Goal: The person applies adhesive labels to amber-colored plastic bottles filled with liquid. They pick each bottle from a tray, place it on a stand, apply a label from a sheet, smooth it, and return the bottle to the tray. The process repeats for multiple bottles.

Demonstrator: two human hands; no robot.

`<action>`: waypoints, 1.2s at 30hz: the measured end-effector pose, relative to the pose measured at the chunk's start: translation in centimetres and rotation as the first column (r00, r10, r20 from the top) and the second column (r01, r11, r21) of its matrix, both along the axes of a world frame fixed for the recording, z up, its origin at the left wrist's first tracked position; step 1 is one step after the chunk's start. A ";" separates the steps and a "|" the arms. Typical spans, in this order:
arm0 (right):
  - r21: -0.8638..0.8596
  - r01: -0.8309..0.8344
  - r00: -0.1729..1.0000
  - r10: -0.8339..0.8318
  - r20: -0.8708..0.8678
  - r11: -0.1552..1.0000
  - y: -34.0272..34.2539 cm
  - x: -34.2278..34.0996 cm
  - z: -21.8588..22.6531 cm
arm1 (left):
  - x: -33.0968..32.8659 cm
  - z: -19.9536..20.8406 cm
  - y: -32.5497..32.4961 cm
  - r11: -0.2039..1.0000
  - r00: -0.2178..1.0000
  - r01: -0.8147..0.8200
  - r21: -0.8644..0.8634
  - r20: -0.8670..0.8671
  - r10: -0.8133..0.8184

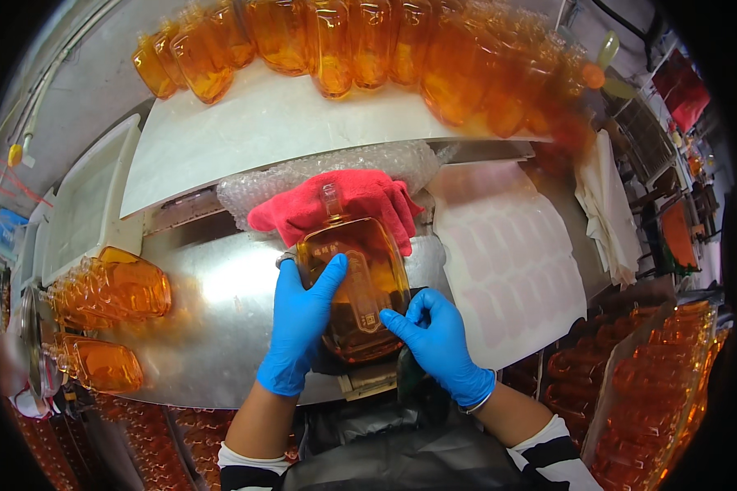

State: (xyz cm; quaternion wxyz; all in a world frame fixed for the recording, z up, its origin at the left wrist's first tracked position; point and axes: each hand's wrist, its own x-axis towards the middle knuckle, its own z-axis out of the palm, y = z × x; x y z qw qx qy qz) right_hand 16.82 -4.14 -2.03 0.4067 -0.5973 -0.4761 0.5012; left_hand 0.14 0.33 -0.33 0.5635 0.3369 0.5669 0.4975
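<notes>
An amber glass bottle [385,282], flat-sided with a clear narrow neck, lies tilted in front of me with its neck pointing away. On its face is a long gold-outlined label [356,286]. My left hand [301,315], in a blue glove, is closed around the bottle's left side, thumb on the front. My right hand [436,340], also gloved, has its fingers curled at the lower right edge, and its thumb presses beside the label's lower end. The bottle's neck rests on a pink-red cloth [295,204]. Its underside is hidden.
A white sheet of label shapes [508,254] lies right of the bottle. Bubble wrap [377,162] runs behind the cloth. Amber bottles [332,49] line the raised white board [246,123]; more bottles [131,282] lie left on the metal table [221,319]. Crated bottles [655,385] stand lower right.
</notes>
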 end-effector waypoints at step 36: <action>-0.166 0.038 0.973 -0.074 -0.217 0.985 0.5 1.2 0.3 | -2.0 -1.3 -1.0 0.999 0.969 0.016 0.036 0.248 -0.025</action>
